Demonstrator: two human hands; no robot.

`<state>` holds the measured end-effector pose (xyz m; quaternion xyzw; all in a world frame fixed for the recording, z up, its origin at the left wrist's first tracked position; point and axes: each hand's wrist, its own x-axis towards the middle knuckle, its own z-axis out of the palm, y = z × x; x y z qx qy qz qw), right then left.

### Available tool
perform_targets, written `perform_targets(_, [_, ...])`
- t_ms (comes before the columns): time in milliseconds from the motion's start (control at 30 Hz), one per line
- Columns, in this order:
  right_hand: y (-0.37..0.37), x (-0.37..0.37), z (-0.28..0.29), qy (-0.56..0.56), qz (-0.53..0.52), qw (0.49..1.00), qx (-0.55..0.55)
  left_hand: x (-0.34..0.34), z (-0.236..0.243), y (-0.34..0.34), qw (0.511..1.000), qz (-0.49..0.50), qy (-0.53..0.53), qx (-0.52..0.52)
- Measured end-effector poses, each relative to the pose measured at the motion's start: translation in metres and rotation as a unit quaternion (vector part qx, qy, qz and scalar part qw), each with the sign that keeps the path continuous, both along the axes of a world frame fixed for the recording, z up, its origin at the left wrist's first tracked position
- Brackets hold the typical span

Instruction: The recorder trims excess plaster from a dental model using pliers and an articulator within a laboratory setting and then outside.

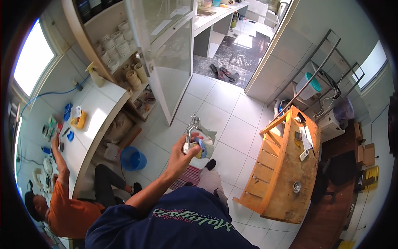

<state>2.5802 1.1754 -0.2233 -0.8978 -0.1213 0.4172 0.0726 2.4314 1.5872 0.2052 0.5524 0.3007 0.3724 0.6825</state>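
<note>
My left hand (pixel 182 153) is raised in front of my body, above the tiled floor. Its fingers and thumb are closed around a small metal dental articulator (pixel 193 123), whose hinged frame sticks up past the fingers. White, blue and yellow material shows on the articulator, next to my thumb. Close behind it is a pale, see-through greenish piece (pixel 209 139); whether it is part of the held thing I cannot tell. My right arm and right hand are out of the picture.
At left a co-worker in an orange shirt (pixel 74 213) sits at a white counter (pixel 99 99). A blue bucket (pixel 133 158) stands below it. Ahead, a glass door (pixel 166 66) stands ajar by shelves of plaster moulds. To the right is a wooden workbench (pixel 286 182).
</note>
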Motion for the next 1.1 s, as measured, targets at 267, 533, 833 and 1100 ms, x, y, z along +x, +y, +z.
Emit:
perform_targets(267, [0.174, 0.146, 0.041, 0.061, 0.054, 0.995, -0.048, 0.076, -0.06, 0.145, 0.984, 0.038, 0.104, -0.143])
perform_targets(533, [0.527, 0.364, 0.091, -0.07, 0.125, 0.989, 0.024, 0.159, -0.057, 0.292, 0.977, 0.112, 0.079, -0.163])
perform_targets(833, [0.861, 0.456, 0.288, 0.235, -0.057, 0.852, 0.464, 0.244, -0.081, 0.468, 0.978, 0.101, 0.152, -0.098])
perform_targets(1100, [0.934, 0.425, 0.298, 0.397, -0.11, 0.825, 0.386, 0.386, -0.038, 0.654, 0.884, -0.226, 0.352, 0.209])
